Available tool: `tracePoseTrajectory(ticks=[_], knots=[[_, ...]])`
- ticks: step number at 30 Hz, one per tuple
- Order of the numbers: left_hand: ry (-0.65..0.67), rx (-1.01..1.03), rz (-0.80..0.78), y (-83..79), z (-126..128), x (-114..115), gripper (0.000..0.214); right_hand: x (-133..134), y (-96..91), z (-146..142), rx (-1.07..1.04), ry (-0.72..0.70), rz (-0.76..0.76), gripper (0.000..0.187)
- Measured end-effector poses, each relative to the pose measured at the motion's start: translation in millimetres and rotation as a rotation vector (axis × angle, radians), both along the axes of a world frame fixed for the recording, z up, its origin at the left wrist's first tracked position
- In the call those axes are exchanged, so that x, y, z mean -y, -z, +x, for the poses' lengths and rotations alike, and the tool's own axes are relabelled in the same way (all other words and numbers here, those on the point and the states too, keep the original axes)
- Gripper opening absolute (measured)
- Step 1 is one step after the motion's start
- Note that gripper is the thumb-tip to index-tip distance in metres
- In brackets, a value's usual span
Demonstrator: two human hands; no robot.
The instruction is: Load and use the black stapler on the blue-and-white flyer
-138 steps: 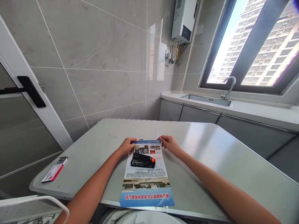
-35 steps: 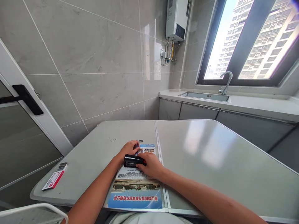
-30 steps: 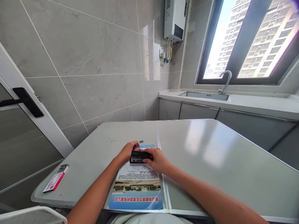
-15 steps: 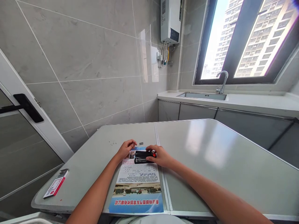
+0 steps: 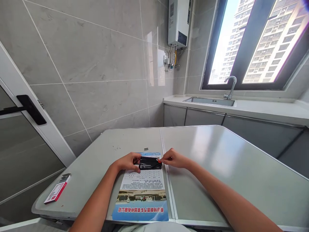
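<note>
A black stapler (image 5: pixel 150 163) with a red part at its right end lies on its side on a printed leaflet (image 5: pixel 142 196). My left hand (image 5: pixel 127 161) holds the stapler's left end between thumb and fingers. At the other end my right hand (image 5: pixel 174 158) is closed, with its thumb and forefinger pinching the red part. A short strip of staples (image 5: pixel 146 149) rests on the table just beyond the leaflet's far edge. Loose bits of staples (image 5: pixel 116 148) are scattered to the left of it.
A red and white package (image 5: pixel 57 190) lies near the left edge of the grey-green folding table (image 5: pixel 207 180). A metal seam runs across the tabletop beside the leaflet. Behind the table are a counter with a sink (image 5: pixel 210 101) and a window; a door stands at the left.
My left hand has come down from beside the leaflet's top onto the stapler's left end. My right hand has drawn back from the stapler's body to pinch its red end.
</note>
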State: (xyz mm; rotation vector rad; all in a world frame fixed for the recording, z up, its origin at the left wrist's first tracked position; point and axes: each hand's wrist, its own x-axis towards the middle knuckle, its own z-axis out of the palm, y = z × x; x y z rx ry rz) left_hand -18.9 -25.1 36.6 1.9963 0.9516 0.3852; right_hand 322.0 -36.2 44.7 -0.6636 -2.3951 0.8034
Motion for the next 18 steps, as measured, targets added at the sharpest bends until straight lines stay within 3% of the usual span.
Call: tracePoseTrajectory(ticks=[6, 16, 18], knots=[[-0.005, -0.065, 0.076, -10.7, 3.3, 7.7, 0.038, -0.4, -0.4, 1.0, 0.028, 0.019, -0.146, 0.058], [-0.014, -0.063, 0.095, -12.2, 4.6, 9.0, 0.033, 2.3, -9.5, 3.7, 0.136, 0.017, -0.162, 0.057], [-0.011, -0.068, 0.083, -12.8, 4.3, 8.9, 0.034, 3.2, -8.7, 2.0, 0.113, 0.031, -0.102, 0.054]])
